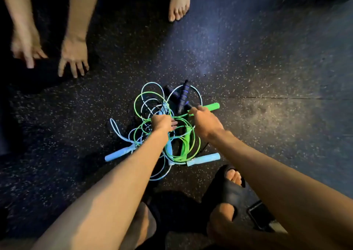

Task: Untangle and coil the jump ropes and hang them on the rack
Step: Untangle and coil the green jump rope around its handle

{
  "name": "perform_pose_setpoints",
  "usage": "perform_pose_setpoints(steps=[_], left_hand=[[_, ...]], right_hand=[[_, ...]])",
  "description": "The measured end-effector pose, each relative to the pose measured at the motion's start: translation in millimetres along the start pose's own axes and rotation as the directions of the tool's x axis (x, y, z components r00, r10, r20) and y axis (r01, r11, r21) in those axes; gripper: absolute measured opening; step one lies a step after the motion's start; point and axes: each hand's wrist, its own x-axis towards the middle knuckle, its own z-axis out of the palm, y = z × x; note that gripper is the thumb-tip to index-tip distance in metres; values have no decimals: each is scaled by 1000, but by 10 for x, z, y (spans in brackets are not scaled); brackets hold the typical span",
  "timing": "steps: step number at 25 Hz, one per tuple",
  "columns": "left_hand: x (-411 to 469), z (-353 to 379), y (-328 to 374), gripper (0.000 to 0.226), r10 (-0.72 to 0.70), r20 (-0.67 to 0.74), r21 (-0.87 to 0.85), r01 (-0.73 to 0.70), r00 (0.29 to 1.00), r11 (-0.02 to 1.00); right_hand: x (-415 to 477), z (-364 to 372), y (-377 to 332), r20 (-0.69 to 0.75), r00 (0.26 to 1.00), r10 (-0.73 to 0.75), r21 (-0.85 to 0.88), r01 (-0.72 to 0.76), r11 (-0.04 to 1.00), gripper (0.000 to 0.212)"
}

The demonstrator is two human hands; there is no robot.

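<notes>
A tangle of jump ropes lies on the dark speckled floor: a green rope (140,97), a light blue rope (116,129) and a black rope with a dark handle (183,98). My right hand (204,120) grips the green handle (212,106) at the pile's right side. My left hand (162,122) reaches into the middle of the tangle, its fingers among green and black cords. Whether it grips a cord is hidden. Two light blue handles (118,154) (203,159) lie at the near side.
Another person's two hands (74,56) (24,47) hang over the floor at upper left, and a bare foot (178,3) stands at the top. My foot in a black sandal (229,181) is close below the pile. A phone (259,214) sits at lower right.
</notes>
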Motion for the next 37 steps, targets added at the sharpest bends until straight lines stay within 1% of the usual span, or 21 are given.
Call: perform_pose_setpoints(steps=[1, 2, 3, 5, 6, 8, 10, 14, 16, 17, 18, 20, 22, 23, 24, 25, 28, 30, 33, 35, 37], left_hand=[[73, 27, -10, 17, 14, -15, -23, -14, 1000, 1000], [169, 51, -35, 16, -5, -22, -29, 4, 1000, 1000], [256, 75, -58, 17, -29, -27, -48, 27, 999, 998], [370, 116, -105, 24, -24, -13, -29, 23, 1000, 999], [471, 130, -123, 26, -1, -52, 12, 2, 999, 1000], [656, 142, -159, 22, 58, -116, 103, -46, 992, 994], [745, 135, -214, 14, 125, -146, 214, -92, 981, 973], [774, 102, -264, 17, 226, -184, 345, -152, 957, 926], [637, 61, -273, 10, 262, -134, 372, -197, 956, 907], [571, 43, -269, 7, 270, -96, 372, -217, 958, 903], [517, 20, -269, 11, 275, -53, 363, -238, 960, 901], [423, -23, -242, 19, 254, 1, 312, -242, 967, 919], [151, -76, -114, 40, 225, 53, 207, -231, 973, 951], [-48, -101, -19, 47, 231, 92, 152, -243, 969, 958], [-247, -134, 84, 48, 245, 123, 92, -257, 962, 962], [-438, -184, 184, 44, 275, 127, 52, -283, 953, 958], [-837, -358, 439, 21, 361, 124, -10, -363, 924, 932], [-1103, -488, 582, 20, 418, 127, 47, -427, 899, 903], [-1497, -636, 781, 18, 489, 135, 96, -502, 862, 859], [-1687, -736, 877, 15, 512, 180, 86, -532, 840, 843], [-1823, -824, 969, 13, 522, 233, 68, -549, 820, 833]], right_hand=[[66, 55, 16, -5, 999, -32, -90, 31, 995, 41], [132, 106, 54, -18, 998, -55, -167, 51, 985, 38], [198, 162, 87, -31, 997, -76, -226, 67, 972, 37], [321, 236, 126, -39, 995, -87, -310, 71, 948, 38], [382, 264, 141, -50, 994, -94, -340, 72, 938, 38], [466, 288, 164, -52, 993, -105, -384, 77, 920, 36], [486, 343, 183, -26, 993, -113, -423, 92, 901, 33], [450, 394, 197, -1, 994, -111, -474, 97, 875, 33], [335, 344, 172, -3, 996, -90, -402, 81, 912, 31], [254, 287, 151, -6, 997, -72, -326, 66, 943, 30], [153, 207, 114, -11, 998, -58, -239, 54, 969, 28], [-6, 47, 21, -15, 999, -37, -76, 36, 997, 26], [-168, -159, -140, -59, 997, -41, 69, 45, 997, 26], [-245, -265, -230, -87, 995, -46, 118, 57, 991, 26], [-325, -363, -321, -104, 993, -52, 155, 68, 986, 27], [-404, -450, -416, -120, 991, -60, 182, 81, 980, 26], [-666, -722, -701, -137, 986, -97, 232, 127, 964, 23], [-838, -909, -892, -124, 980, -154, 236, 179, 955, 21], [-1063, -1185, -1100, -146, 966, -216, 301, 251, 920, 15], [-1208, -1335, -1169, -142, 957, -254, 302, 286, 909, 12], [-1307, -1456, -1190, -132, 953, -273, 309, 301, 902, 13]])
